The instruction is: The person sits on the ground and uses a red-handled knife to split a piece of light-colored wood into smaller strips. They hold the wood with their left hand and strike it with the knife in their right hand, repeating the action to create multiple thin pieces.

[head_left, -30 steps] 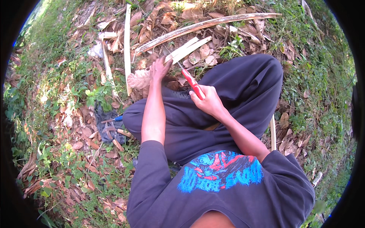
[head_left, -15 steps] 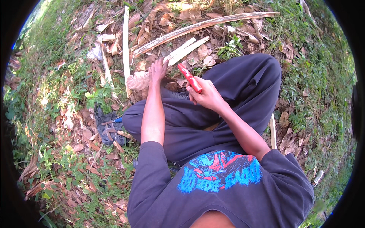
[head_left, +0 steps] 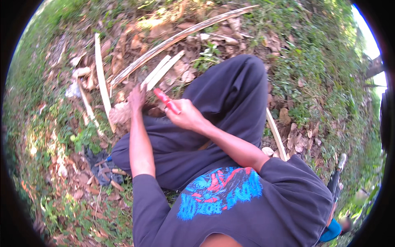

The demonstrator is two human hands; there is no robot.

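Note:
I sit cross-legged on leafy ground in dark trousers. My left hand [head_left: 138, 98] reaches past my shin, its fingers closed at the near end of two pale split wood strips [head_left: 161, 71], which lie side by side and point away to the right. In my right hand [head_left: 185, 115], held above my lap, is a red tool [head_left: 168, 101] with a shiny handle, its tip toward the strips. Blur hides what kind of tool it is. A small gap shows between the red tip and the wood. Beside my left hand lies a large dry leaf [head_left: 120, 113].
A long curved wood piece [head_left: 181, 39] lies beyond the strips. Another pale strip [head_left: 101, 72] and a thinner stick [head_left: 87, 103] lie left. By my left knee is a dark cloth [head_left: 103, 166] with several tools. One strip [head_left: 275, 133] lies right; another person [head_left: 332, 230] is behind.
My view has turned, so the ground and both hands sit further left and lower. Another person now shows at the lower right. Both hands keep about the same position relative to the strips.

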